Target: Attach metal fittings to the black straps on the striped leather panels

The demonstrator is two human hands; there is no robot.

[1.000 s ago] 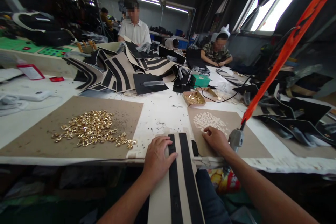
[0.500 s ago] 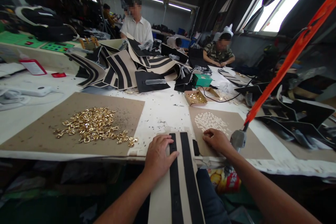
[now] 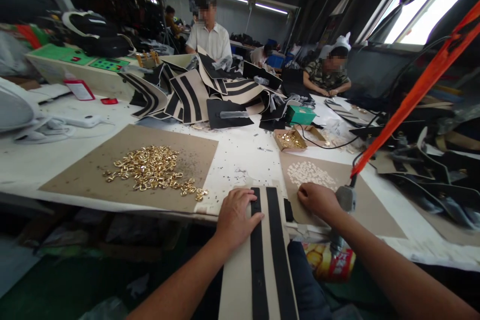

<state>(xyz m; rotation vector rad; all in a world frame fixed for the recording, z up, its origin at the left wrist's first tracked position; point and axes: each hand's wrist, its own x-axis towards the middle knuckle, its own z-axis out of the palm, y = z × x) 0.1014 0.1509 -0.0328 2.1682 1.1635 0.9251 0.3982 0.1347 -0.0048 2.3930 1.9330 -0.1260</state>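
Note:
My left hand (image 3: 235, 218) lies on a beige panel with two black stripes (image 3: 262, 255) that hangs over the table's near edge onto my lap; its fingers curl over the panel's left side. My right hand (image 3: 318, 199) rests on a brown cardboard sheet (image 3: 360, 200), fingers bent and pinched together just below a patch of small white pieces (image 3: 310, 174); what they pinch is too small to name. A pile of gold metal fittings (image 3: 152, 174) lies on another cardboard sheet (image 3: 93, 175) to the left.
A grey hand tool (image 3: 345, 199) hangs from an orange strap (image 3: 420, 85) by my right wrist. Striped panels (image 3: 191, 95) are heaped mid-table near a small box of gold parts (image 3: 288, 140) and a green box (image 3: 302, 115). Two people sit across the table.
The view has swung to the left, so everything sits further right in the picture. Both hands stay where they were on the panel and the cardboard.

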